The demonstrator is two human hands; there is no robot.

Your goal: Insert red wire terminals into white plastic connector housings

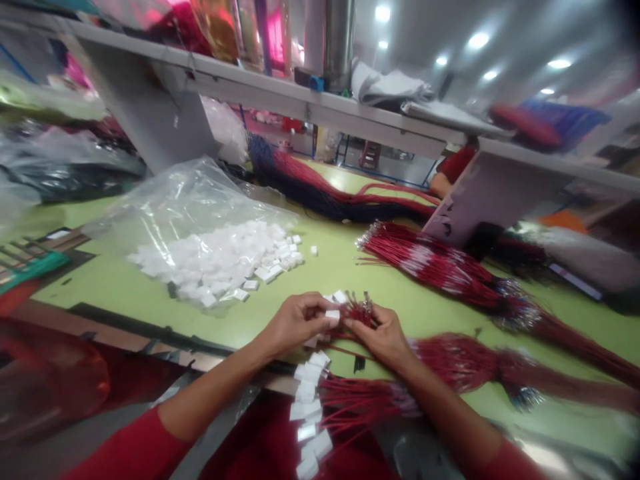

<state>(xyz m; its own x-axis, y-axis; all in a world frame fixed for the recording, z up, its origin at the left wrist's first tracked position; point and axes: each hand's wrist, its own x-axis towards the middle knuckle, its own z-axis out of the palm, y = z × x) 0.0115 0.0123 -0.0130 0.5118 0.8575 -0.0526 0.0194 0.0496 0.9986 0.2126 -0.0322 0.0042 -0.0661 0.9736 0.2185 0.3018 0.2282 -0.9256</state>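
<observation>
My left hand (303,319) pinches a small white plastic connector housing (332,315) between thumb and fingers. Close on its right, my right hand (383,331) is closed around a bunch of red wires (361,312) whose bare metal terminals point up and away from me. The two hands nearly meet; whether a wire end sits inside the housing I cannot tell. Below them, red wires (350,400) with white housings (307,407) on their ends hang over the table's front edge. A clear plastic bag (200,193) spills a pile of loose white housings (225,260) to the left.
More bundled red wires (425,260) lie on the green table (320,273) at right. Dark blue and red cables (320,187) run along the back beneath a shelf (300,93). A green rack (35,263) stands at far left. Another person's arm (445,177) shows behind the shelf.
</observation>
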